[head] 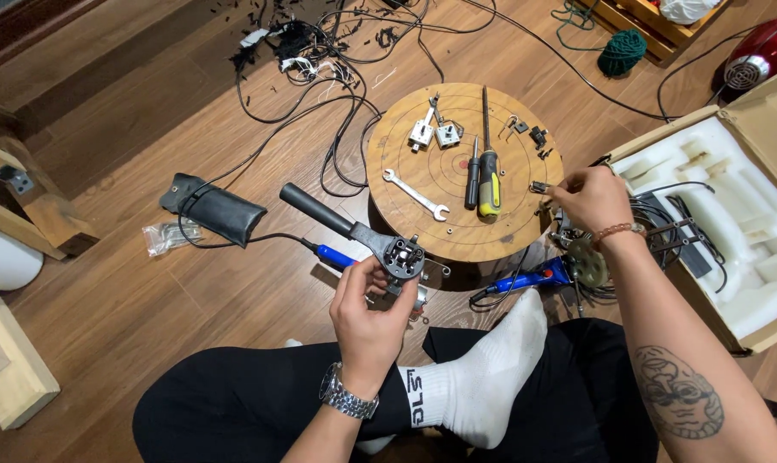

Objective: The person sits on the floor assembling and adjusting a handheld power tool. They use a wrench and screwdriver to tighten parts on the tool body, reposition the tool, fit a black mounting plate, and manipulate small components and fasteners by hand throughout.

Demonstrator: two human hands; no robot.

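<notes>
The left hand (367,313) is gripping a black-handled reel part (380,244) above the lap while the right hand (590,199) is pinching a small metal piece (539,186) beside the round tabletop (423,137), near an open cardboard box (766,111) holding white foam (731,214) and black cables (671,227).

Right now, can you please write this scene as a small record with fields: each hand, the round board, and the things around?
left hand: holds a dark metal part with long black handle
right hand: pinches a small metal piece at the board edge
round board: wrench, two screwdrivers, small metal parts
floor: black pouch, cables, green yarn
right side: open box with white foam
</notes>
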